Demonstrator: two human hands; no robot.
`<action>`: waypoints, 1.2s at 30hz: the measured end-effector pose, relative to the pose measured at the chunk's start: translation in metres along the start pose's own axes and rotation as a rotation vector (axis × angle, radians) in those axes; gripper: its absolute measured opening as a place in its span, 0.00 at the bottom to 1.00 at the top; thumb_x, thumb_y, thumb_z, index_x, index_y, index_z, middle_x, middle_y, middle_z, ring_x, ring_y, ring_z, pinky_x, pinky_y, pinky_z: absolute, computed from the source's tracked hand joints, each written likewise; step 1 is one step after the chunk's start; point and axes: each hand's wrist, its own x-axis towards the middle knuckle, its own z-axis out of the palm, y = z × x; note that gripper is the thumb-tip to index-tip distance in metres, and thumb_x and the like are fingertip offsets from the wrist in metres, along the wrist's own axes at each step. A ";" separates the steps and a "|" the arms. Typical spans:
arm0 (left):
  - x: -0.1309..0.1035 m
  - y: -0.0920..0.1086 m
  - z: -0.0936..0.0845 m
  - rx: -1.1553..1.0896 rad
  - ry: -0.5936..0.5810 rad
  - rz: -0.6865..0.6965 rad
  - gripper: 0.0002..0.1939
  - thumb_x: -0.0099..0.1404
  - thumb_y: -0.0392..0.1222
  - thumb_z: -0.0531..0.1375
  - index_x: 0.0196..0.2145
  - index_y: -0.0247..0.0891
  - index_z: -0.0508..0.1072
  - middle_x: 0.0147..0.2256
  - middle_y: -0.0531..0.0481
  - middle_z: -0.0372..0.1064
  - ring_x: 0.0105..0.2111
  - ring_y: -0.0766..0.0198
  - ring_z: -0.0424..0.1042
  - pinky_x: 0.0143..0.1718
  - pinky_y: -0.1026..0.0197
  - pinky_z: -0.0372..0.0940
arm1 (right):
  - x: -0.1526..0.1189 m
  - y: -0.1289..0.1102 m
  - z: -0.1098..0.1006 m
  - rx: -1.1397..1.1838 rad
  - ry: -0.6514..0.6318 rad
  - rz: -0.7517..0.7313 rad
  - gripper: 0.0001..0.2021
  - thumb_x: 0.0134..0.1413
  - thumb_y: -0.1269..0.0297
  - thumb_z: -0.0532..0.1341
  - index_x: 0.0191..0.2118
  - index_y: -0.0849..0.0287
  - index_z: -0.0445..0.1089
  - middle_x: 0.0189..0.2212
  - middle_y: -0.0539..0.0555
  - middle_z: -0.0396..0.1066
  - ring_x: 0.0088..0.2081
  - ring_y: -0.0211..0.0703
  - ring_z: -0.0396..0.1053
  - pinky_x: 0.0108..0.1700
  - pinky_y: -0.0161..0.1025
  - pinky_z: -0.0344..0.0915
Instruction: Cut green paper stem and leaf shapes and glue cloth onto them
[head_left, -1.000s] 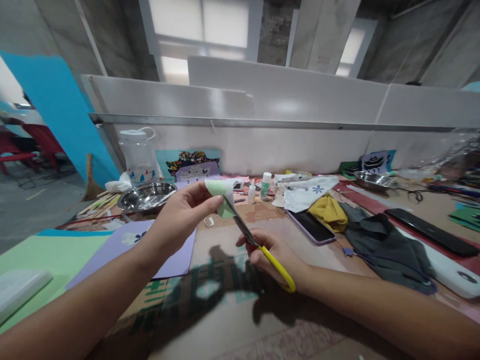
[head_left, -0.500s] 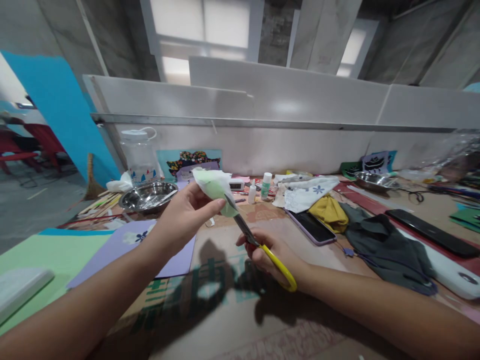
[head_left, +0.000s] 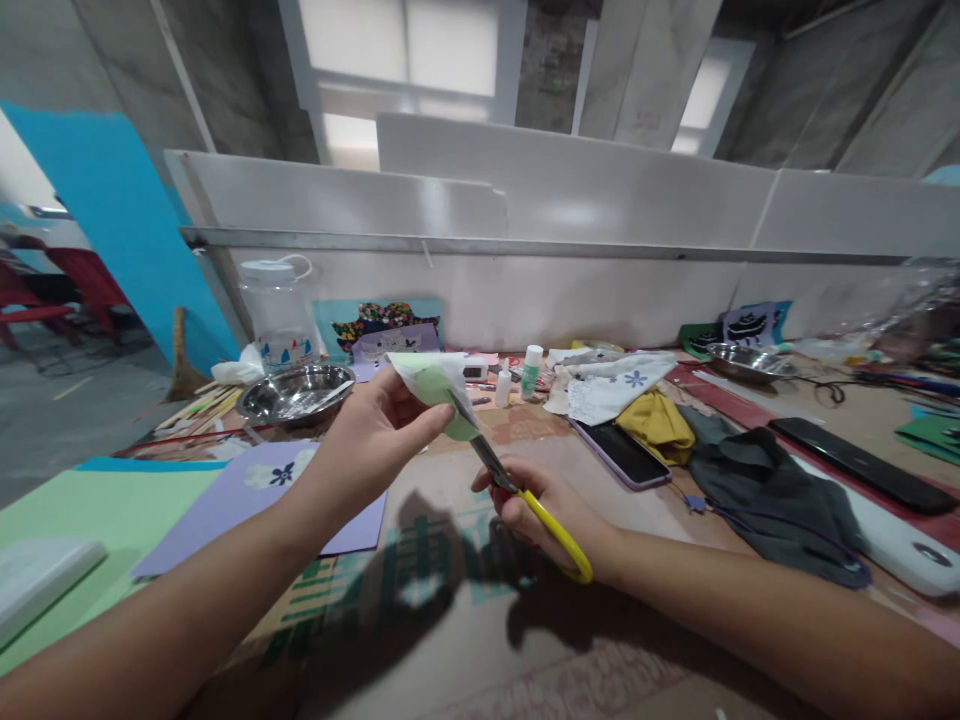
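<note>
Above the middle of the table, my left hand (head_left: pixel 382 425) pinches a small white and pale green piece (head_left: pixel 433 385), thin like paper or cloth, between thumb and fingers. My right hand (head_left: pixel 544 500) grips scissors (head_left: pixel 559 535) with yellow handles, the red inner side partly hidden by my fingers. Their blades point up and left and lie at the right edge of the piece, close to my left thumb. Below my left forearm lies a purple sheet (head_left: pixel 217 505) bearing a white patch with a dark flower (head_left: pixel 282 472).
A metal bowl (head_left: pixel 259 400) and a clear jug (head_left: pixel 274 310) stand back left. Small bottles, including a glue stick (head_left: pixel 531 372), are at the back centre. To the right lie a phone (head_left: pixel 622 455), yellow cloth (head_left: pixel 658 428), dark cloth (head_left: pixel 772 500) and a white glue gun-like object (head_left: pixel 892 540).
The white and green piece has turned slightly, its top edge now flatter and straighter. The scissors blades stay at its right edge, and both hands have hardly moved.
</note>
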 end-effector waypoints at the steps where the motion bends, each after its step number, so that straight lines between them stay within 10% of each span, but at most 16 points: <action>1: 0.000 0.000 0.000 -0.002 0.001 0.000 0.20 0.59 0.46 0.70 0.46 0.39 0.74 0.44 0.46 0.79 0.42 0.56 0.78 0.48 0.55 0.73 | 0.000 0.000 0.000 0.002 0.005 0.002 0.33 0.43 0.34 0.68 0.42 0.61 0.69 0.26 0.45 0.58 0.23 0.30 0.51 0.25 0.33 0.49; 36: 0.000 -0.001 0.001 0.045 0.041 0.041 0.20 0.62 0.46 0.68 0.48 0.40 0.70 0.44 0.46 0.79 0.44 0.55 0.79 0.45 0.58 0.73 | -0.002 0.005 -0.001 0.018 -0.043 -0.070 0.33 0.49 0.34 0.65 0.45 0.61 0.68 0.28 0.46 0.59 0.23 0.29 0.51 0.23 0.32 0.49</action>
